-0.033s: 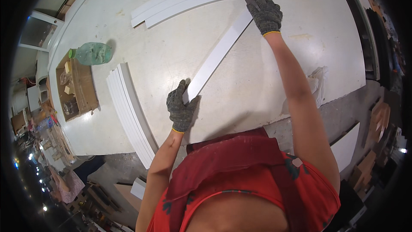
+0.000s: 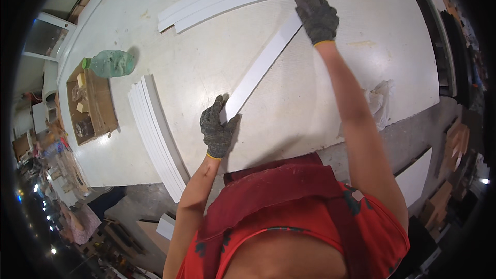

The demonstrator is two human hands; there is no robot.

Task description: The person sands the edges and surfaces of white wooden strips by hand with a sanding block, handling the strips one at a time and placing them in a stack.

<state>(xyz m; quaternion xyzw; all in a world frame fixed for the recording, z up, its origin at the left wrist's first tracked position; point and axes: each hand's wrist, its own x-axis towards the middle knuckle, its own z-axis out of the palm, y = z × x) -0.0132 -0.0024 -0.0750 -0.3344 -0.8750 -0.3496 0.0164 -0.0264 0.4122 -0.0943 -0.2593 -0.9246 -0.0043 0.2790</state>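
Note:
A long white strip (image 2: pixel 266 54) lies slantwise on the white table, from my left hand up to my right. My left hand (image 2: pixel 217 128), in a dark grey knitted glove with a yellow cuff, grips the strip's near end between thumb and fingers. At the far end, my right hand (image 2: pixel 319 19), gloved alike, is closed around what looks like a small dark block (image 2: pixel 304 3) and presses it onto the strip. The block is mostly covered by the glove, so its exact kind is unclear.
Several white strips (image 2: pixel 227 1) lie at the table's far side, and more strips (image 2: pixel 155 134) stand at the left, overhanging the near edge. A cardboard box (image 2: pixel 103 104) and green plastic bottle (image 2: pixel 112 64) are farther left. Crumpled clear plastic (image 2: pixel 381 104) lies beyond my right forearm.
My right hand has shifted slightly toward me at the strip's far end. My left hand keeps its grip, and the strip has barely moved.

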